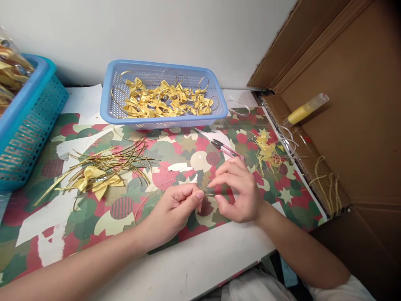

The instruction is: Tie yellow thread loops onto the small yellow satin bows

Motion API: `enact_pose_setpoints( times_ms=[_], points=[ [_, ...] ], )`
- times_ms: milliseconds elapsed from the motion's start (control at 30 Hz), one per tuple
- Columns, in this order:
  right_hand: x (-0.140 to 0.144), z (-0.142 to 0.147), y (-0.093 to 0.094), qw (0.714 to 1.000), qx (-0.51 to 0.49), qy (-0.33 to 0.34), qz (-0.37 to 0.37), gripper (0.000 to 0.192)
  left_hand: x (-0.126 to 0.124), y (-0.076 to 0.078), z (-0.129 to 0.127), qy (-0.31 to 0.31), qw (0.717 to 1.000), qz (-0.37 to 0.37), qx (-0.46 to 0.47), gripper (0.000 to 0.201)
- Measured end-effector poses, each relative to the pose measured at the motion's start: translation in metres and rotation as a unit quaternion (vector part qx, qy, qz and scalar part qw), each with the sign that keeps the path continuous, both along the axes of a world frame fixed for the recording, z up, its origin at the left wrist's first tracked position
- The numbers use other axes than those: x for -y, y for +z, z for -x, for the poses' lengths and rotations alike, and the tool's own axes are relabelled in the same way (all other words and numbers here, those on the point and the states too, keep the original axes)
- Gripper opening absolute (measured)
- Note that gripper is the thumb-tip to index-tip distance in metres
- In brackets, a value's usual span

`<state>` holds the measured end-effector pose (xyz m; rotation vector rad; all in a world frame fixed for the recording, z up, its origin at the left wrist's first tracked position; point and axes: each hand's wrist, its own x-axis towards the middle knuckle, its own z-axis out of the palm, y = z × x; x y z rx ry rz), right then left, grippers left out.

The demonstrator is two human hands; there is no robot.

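Near the table's front edge, my left hand (180, 207) is closed in a pinch on a thin gold cord (144, 201). A short end pokes out past the fingertips, and the cord curves out behind the hand. Just to the right hovers my right hand (236, 190), its thumb and fingers apart and nothing visible between them. Beyond it lie small thread snips (227, 148) with pinkish handles. On the left is a pile of loose gold cords (125, 161), with a yellow satin bow (108, 182) and another bow on top.
A blue basket (164, 122) of yellow bows on looped cords stands at the back. Stacked baskets (31, 129) with bagged items are at the left. Yellow thread scraps (267, 152) lie on the right, near a yellow tube (307, 109) against a cardboard wall (351, 104).
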<state>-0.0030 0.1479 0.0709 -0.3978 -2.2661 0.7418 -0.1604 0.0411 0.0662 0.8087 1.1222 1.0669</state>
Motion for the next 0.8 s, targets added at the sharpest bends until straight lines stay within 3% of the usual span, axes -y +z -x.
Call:
enact_pose_setpoints(
  times_ms=[300,467,600,700,800],
  points=[
    [0.003,0.003,-0.003,1.000,0.009,0.009,-0.018,0.010,0.002,-0.006,0.002,-0.015,1.000,-0.003,0.017,0.042],
    [0.001,0.002,-0.001,0.999,0.009,-0.007,-0.033,0.012,0.001,-0.006,0.000,0.010,1.000,-0.004,-0.005,0.044],
    [-0.006,-0.001,0.000,1.000,0.015,-0.017,-0.019,0.011,0.002,-0.009,0.000,0.042,0.998,0.042,0.018,0.050],
    [-0.016,-0.004,-0.004,0.993,0.062,-0.099,-0.008,0.016,0.002,-0.012,0.001,0.061,0.994,0.065,0.060,0.053],
    [-0.027,-0.006,-0.015,0.954,0.169,-0.246,-0.037,0.030,0.002,-0.012,0.000,0.062,0.992,0.054,0.093,0.049]
  ],
)
